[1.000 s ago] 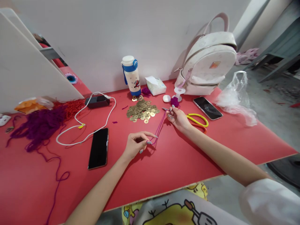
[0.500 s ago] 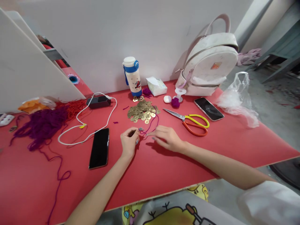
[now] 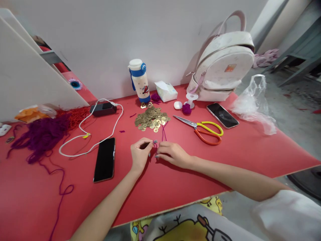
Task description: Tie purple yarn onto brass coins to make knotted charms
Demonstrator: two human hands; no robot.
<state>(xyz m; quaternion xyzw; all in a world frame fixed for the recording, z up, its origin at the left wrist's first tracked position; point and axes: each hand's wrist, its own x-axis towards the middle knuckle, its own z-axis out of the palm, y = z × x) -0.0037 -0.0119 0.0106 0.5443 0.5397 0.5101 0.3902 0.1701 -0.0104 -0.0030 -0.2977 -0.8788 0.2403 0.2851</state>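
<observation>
My left hand (image 3: 141, 154) is closed in a pinch on a purple cord (image 3: 164, 131), whose small loop shows at the thumb and fingertip. Close beside it, my right hand (image 3: 173, 153) has its fingers bent together on the same cord. The fingertips of both hands nearly meet, and they hide part of the cord. Beyond the hands, the cord's two strands run up to a heap of brass-coloured coins with holes (image 3: 151, 117). Scissors (image 3: 200, 128) with one yellow and one orange handle lie right of the heap, blades apart.
A black phone (image 3: 105, 160) lies left, near a white cable (image 3: 82, 154) and a dark box (image 3: 104, 109). Purple yarn (image 3: 46, 134) is piled far left. Behind stand a bottle (image 3: 140, 82), a tissue pack (image 3: 167, 92), a spool (image 3: 192, 97) and a backpack (image 3: 223, 67). Another phone (image 3: 222, 115) lies right.
My right hand has moved left, closer to my left hand, and its fingers have drawn in on the cord. The cord's wide curve has narrowed into two strands. The view has shifted slightly.
</observation>
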